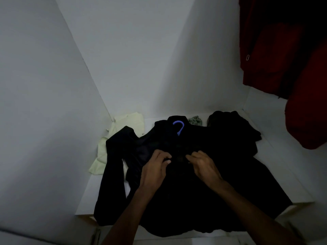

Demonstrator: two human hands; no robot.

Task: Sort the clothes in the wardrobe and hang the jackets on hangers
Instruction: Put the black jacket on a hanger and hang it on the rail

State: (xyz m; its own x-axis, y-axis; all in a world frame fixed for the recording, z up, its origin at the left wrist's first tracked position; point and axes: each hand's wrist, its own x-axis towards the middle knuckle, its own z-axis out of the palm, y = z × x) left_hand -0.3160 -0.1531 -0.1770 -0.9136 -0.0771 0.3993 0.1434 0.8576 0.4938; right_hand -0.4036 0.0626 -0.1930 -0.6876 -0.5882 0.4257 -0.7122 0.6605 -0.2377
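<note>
Black jacket [203,183]: flat on the wardrobe shelf [276,156], blue hanger [179,127] hook out at the collar. Your left hand [155,171] and right hand [203,166] each pinch a front edge, probably fastening it so it stays hung. Red garments [283,55] hang right.

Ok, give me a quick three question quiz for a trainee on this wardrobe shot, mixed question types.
1. True or false: the hanger hook at the black jacket's collar is red.
2. Which garment hangs at upper right? A) red garment B) pale yellow cloth C) white towel
3. Fill in: the left hand and right hand both pinch the jacket's ____.

Key: 1 false, it is blue; 2 A; 3 front.
</note>
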